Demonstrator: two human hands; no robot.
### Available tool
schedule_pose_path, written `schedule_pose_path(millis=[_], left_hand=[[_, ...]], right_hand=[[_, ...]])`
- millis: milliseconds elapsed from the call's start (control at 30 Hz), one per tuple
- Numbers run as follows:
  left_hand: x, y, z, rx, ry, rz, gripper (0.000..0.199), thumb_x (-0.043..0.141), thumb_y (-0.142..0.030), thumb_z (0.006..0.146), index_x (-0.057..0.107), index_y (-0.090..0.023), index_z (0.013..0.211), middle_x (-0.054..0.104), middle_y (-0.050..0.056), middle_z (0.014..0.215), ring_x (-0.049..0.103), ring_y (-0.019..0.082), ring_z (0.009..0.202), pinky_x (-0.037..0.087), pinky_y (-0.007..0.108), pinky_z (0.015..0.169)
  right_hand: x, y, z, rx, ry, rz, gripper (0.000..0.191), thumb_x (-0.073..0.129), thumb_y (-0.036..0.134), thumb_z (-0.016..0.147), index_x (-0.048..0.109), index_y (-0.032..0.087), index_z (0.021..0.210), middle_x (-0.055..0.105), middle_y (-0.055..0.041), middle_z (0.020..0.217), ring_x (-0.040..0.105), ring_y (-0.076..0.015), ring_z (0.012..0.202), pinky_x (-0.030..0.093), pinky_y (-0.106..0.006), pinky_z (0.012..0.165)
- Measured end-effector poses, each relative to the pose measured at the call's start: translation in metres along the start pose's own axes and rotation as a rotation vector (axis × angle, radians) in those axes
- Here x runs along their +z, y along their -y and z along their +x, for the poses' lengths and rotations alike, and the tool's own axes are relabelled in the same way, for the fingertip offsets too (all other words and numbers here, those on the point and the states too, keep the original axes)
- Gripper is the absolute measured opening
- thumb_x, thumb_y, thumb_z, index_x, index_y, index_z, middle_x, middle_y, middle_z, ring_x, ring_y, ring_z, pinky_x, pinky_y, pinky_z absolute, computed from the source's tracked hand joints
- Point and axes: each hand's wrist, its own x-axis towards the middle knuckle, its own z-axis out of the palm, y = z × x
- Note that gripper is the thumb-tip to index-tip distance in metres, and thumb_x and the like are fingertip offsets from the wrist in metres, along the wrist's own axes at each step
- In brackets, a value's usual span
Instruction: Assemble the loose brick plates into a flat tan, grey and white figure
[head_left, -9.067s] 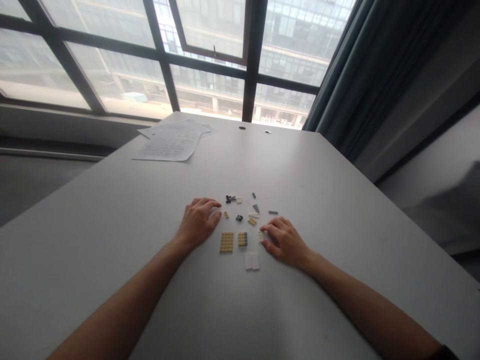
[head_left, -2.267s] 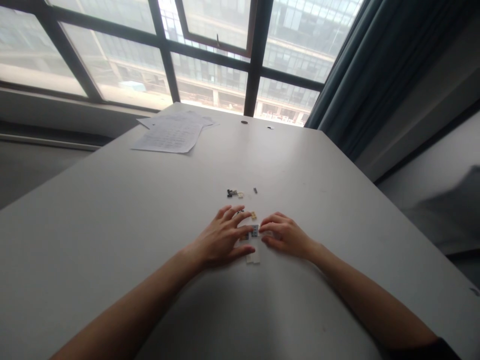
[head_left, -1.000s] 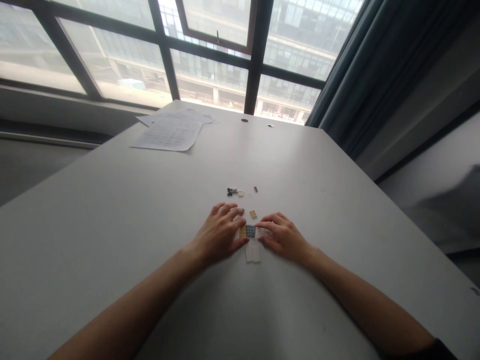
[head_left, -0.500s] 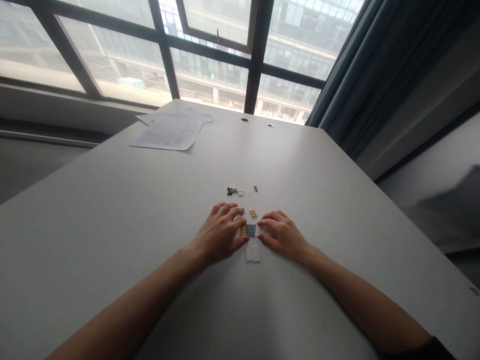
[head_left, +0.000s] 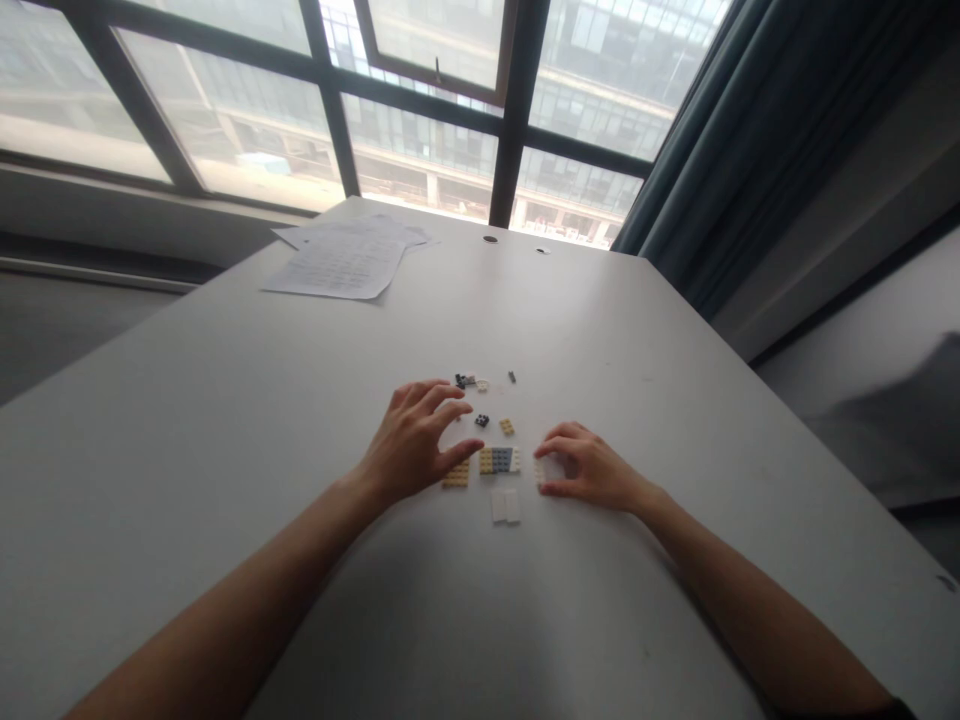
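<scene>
On the white table lies a row of studded toy building bricks (head_left: pixel 501 460), tan, blue-grey and white. My left hand (head_left: pixel 420 435) hovers just left of it, fingers spread, with tan studded bricks (head_left: pixel 455 476) partly hidden below. To the right of the row, my right hand (head_left: pixel 589 466) has its thumb and fingers at the two ends of a white studded brick (head_left: pixel 538 473). Two smooth white flat pieces (head_left: pixel 505 506) rest nearer me. Beyond the row are a small dark brick (head_left: pixel 482 421) and a tan brick (head_left: pixel 507 426).
Farther back lie a cluster of black and white pieces (head_left: pixel 466 381) and a small grey piece (head_left: pixel 511 377). Printed papers (head_left: pixel 337 262) are at the far left of the table (head_left: pixel 600 340). Windows and a dark curtain (head_left: pixel 720 170) stand behind it.
My hands have moved apart, the left to the left and the right to the right. The row between them, the dark brick and the tan bricks at left now show more fully.
</scene>
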Motion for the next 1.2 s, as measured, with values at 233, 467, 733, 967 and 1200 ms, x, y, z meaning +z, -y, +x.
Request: schedule_pose_path(millis=[233, 467, 733, 967, 1200], left_hand=[[0.005, 0.018, -0.004, -0.117, -0.133, 0.017, 0.027, 0.057, -0.043, 0.085, 0.063, -0.02, 0.097, 0.063, 0.009, 0.11, 0.051, 0.027, 0.112, 0.037, 0.045, 0.095], [0.011, 0.021, -0.006, -0.121, -0.121, 0.018, 0.025, 0.058, -0.043, 0.085, 0.064, -0.021, 0.096, 0.064, 0.008, 0.11, 0.052, 0.027, 0.111, 0.037, 0.044, 0.094], [0.01, 0.02, -0.006, -0.129, -0.11, 0.0, 0.026, 0.057, -0.043, 0.085, 0.065, -0.021, 0.096, 0.064, 0.008, 0.11, 0.052, 0.027, 0.111, 0.037, 0.046, 0.094], [0.008, 0.018, -0.005, -0.133, -0.094, -0.012, 0.026, 0.057, -0.043, 0.085, 0.065, -0.021, 0.097, 0.064, 0.009, 0.11, 0.051, 0.027, 0.111, 0.038, 0.047, 0.095], [0.005, 0.025, -0.006, -0.166, -0.104, -0.014, 0.027, 0.056, -0.044, 0.086, 0.064, -0.02, 0.097, 0.064, 0.009, 0.109, 0.052, 0.026, 0.109, 0.038, 0.045, 0.094]], right_hand=[[0.011, 0.002, 0.006, 0.07, -0.049, -0.005, 0.025, 0.071, 0.029, 0.077, 0.067, 0.022, 0.101, 0.061, -0.0068, 0.103, 0.055, -0.0204, 0.096, 0.047, -0.036, 0.087], [0.017, 0.006, 0.011, 0.074, -0.09, -0.018, 0.026, 0.069, 0.029, 0.078, 0.067, 0.021, 0.103, 0.062, -0.0068, 0.101, 0.054, -0.0204, 0.097, 0.046, -0.035, 0.087], [0.021, 0.008, 0.013, 0.046, -0.101, -0.023, 0.027, 0.068, 0.031, 0.08, 0.067, 0.022, 0.105, 0.061, -0.0068, 0.102, 0.054, -0.0207, 0.099, 0.046, -0.037, 0.09], [0.023, 0.009, 0.013, 0.044, -0.121, -0.027, 0.027, 0.069, 0.032, 0.079, 0.066, 0.022, 0.105, 0.061, -0.0071, 0.102, 0.055, -0.0214, 0.099, 0.047, -0.038, 0.089], [0.021, 0.005, 0.012, 0.064, -0.179, 0.005, 0.03, 0.069, 0.031, 0.079, 0.064, 0.022, 0.107, 0.061, -0.007, 0.104, 0.055, -0.0212, 0.101, 0.047, -0.038, 0.091]])
